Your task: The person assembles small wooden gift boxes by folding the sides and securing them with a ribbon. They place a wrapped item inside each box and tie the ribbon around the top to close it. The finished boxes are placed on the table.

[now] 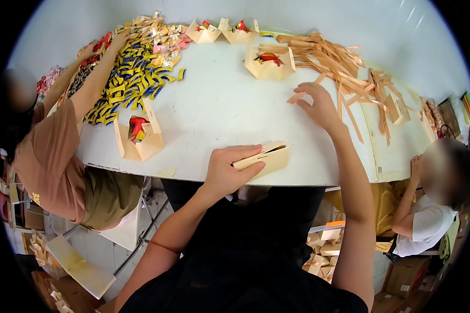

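My left hand (228,169) is wrapped round a cream gift box (271,160) at the table's front edge. The box's top edges are pressed nearly together, with a dark gap and a slot showing. Farther right, my right hand (318,104) pinches a peach ribbon (296,97) between thumb and fingers, just above the table. Beyond it spreads a loose heap of peach ribbons (329,55). An open cream box (270,65) holding red and dark wrapped pieces stands just past my right hand. Another open box (140,138) with red and yellow packets stands left of my left hand.
Blue and yellow packets (133,73) lie piled at the left, where a co-worker in brown (52,156) reaches in. Two filled open boxes (222,32) stand at the back. A co-worker in white (428,229) sits right, near a closed box (398,109).
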{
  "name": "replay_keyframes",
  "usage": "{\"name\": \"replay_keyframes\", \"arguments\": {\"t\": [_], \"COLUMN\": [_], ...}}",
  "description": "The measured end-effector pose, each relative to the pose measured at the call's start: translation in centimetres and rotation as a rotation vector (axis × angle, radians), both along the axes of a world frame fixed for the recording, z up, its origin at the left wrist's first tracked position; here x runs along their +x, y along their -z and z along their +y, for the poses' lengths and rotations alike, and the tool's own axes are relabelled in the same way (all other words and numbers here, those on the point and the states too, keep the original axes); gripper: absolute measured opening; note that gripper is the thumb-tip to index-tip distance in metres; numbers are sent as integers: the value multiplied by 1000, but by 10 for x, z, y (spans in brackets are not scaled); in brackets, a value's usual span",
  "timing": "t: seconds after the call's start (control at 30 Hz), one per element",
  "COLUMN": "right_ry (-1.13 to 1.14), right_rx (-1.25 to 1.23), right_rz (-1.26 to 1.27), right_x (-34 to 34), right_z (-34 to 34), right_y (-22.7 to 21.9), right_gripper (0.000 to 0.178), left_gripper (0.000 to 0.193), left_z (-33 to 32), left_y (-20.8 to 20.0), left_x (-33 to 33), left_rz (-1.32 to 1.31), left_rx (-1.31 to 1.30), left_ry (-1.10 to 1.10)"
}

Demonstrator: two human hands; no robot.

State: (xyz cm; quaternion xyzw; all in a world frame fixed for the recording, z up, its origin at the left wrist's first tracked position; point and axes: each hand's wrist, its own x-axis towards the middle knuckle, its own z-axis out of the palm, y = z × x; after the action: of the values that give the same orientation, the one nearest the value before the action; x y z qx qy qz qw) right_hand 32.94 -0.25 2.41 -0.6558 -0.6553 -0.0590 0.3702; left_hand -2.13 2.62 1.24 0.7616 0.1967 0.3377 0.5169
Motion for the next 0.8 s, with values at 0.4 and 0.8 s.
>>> {"name": "replay_keyframes", "arguments": {"t": [0.4,0.8], "right_ry": [112,22], "right_rx": [205,-53], "right_rz": [588,1122], "right_x": [-46,-195], "right_z": [-22,-79], "right_y": [-31,21], "right_gripper": [25,26], "left_gripper": [31,33], "left_z": [-2,-12], "left_y": [23,17], "left_x": [3,10], "left_rz": [-150,-120], "left_rx": [264,190], "left_ry": [-188,-366]}}
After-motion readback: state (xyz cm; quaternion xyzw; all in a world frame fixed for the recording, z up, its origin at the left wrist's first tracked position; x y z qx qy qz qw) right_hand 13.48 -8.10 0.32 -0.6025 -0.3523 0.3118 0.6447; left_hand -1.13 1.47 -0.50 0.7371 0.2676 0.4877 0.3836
